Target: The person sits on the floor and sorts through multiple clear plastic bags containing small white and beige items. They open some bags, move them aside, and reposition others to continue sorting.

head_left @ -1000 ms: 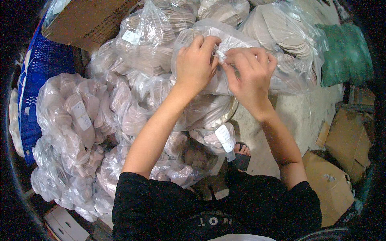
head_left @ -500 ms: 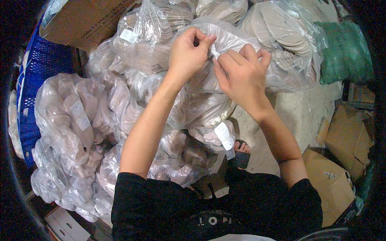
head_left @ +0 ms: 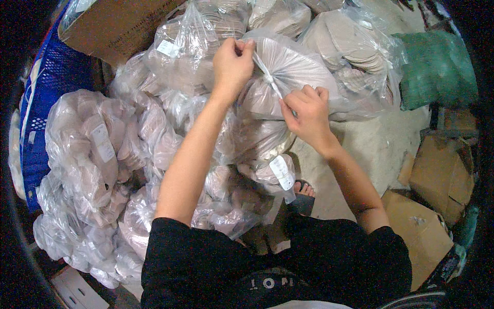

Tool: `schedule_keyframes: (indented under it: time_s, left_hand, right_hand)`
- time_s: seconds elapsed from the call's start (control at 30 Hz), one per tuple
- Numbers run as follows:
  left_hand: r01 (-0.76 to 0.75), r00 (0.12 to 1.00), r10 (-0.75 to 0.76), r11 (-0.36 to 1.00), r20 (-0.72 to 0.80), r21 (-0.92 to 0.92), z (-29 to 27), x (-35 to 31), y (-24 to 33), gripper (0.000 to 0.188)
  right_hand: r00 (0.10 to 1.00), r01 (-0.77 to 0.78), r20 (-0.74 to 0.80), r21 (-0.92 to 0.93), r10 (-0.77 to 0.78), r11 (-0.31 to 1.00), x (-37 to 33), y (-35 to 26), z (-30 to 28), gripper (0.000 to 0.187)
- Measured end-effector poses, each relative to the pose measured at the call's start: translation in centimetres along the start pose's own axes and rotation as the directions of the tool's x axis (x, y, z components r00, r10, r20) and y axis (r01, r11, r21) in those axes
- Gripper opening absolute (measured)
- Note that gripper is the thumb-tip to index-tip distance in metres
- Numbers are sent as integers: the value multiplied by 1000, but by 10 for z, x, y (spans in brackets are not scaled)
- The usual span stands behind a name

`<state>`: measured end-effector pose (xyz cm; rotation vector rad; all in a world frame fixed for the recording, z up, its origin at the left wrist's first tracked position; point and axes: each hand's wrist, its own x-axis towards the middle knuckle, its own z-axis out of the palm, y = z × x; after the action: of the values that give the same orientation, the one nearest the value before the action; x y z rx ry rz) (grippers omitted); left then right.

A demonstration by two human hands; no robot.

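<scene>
Between my hands lies a full clear plastic bag (head_left: 303, 64), its neck twisted into a knot (head_left: 268, 79) with the film gathered in folds around it. My left hand (head_left: 232, 64) is closed on one twisted end of the bag, up and left of the knot. The other end, below and right of the knot, is pinched in my right hand (head_left: 309, 113). Both ends look taut. What fills this bag is blurred by the film; the neighbouring clear bag (head_left: 355, 46) holds stacks of flat beige pieces.
A heap of clear bags of beige pieces (head_left: 87, 149) covers the left side. Behind it stand a blue perforated crate (head_left: 56, 98) and a cardboard box (head_left: 116, 31). At right are a green sack (head_left: 437, 69) and flattened cardboard (head_left: 417, 232). Bare floor (head_left: 360, 149) shows between.
My hands have moved apart, the left one to the left and the right one downward. The knot, partly covered by my fingers before, now shows between them with its ends stretched.
</scene>
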<state>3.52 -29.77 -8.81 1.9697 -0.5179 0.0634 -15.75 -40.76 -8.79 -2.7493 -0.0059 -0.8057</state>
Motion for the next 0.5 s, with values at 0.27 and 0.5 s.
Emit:
schedule_keyframes:
  time_s: [0.27,0.5]
  left_hand:
    - [322,909,-378,904,-175,-280,-170,24,-91,28]
    - [274,757,-466,862,-457,-426,-279,1,-116,20]
  right_hand:
    - [983,-178,55,58,174,982,-19,17,-18,9]
    - [989,-149,39,119,145,982,-5,-1,-19,9]
